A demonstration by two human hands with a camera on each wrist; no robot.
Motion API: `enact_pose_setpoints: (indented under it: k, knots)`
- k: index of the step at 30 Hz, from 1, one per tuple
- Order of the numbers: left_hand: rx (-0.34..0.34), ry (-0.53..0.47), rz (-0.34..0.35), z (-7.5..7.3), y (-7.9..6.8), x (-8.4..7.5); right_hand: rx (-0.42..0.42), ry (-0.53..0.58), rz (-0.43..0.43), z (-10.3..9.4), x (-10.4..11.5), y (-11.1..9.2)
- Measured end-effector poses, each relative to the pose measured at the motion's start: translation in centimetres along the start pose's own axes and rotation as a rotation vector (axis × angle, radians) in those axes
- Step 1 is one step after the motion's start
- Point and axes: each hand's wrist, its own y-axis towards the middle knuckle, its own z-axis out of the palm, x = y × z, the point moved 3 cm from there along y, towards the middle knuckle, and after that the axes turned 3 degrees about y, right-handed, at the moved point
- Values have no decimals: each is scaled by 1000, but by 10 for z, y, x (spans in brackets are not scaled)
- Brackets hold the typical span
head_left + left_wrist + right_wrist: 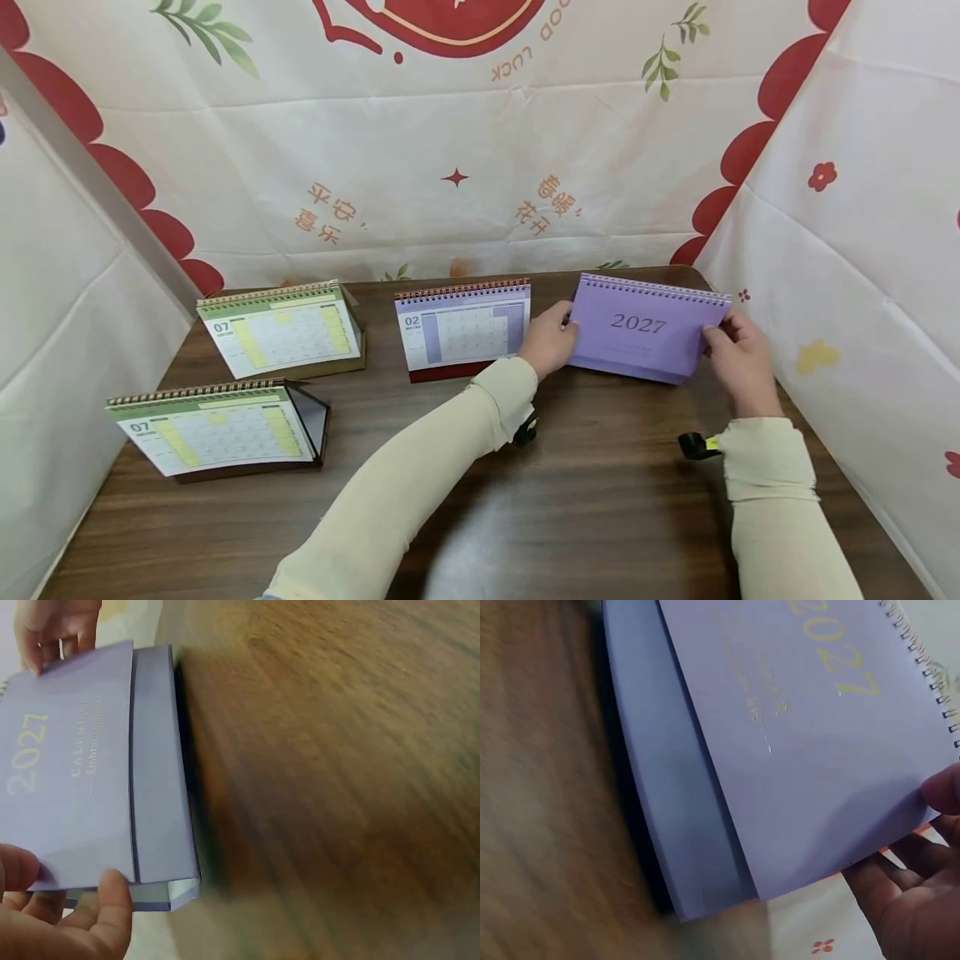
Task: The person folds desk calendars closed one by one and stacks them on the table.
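Observation:
A purple desk calendar (637,342) with a spiral top and "2027" on its cover stands at the back right of the table. My left hand (550,340) grips its left side, thumb on the cover and other fingers behind, as the left wrist view shows. On the opposite side my right hand (742,367) pinches the edge near the spiral, its thumb (941,791) on the cover. A dark shadow runs under the base; whether the base touches the table I cannot tell. Just left of my left hand stands a calendar with a purple-and-white "02" page (465,333).
Two green-topped calendars showing "07" stand at the left, one at the back (281,333) and one nearer (217,429). The brown wooden table (570,517) is bordered by a printed cloth (420,133) behind and at both sides.

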Motion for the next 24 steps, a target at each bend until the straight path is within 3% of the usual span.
enact_pose_setpoints:
  k: [6,12,15,19,24]
  knots:
    - [21,-24,156,-25,-24,-17,37,154,-39,-5,19,0]
    - [62,0,291,-57,-64,-19,67,59,-185,9,50,-23]
    - [90,18,317,-73,-88,-16,40,-45,-250,23,65,-40]
    - [119,10,349,-99,-115,-7,34,-96,-295,45,79,-60]
    - [67,3,342,-131,-139,15,111,-107,-365,75,88,-80]
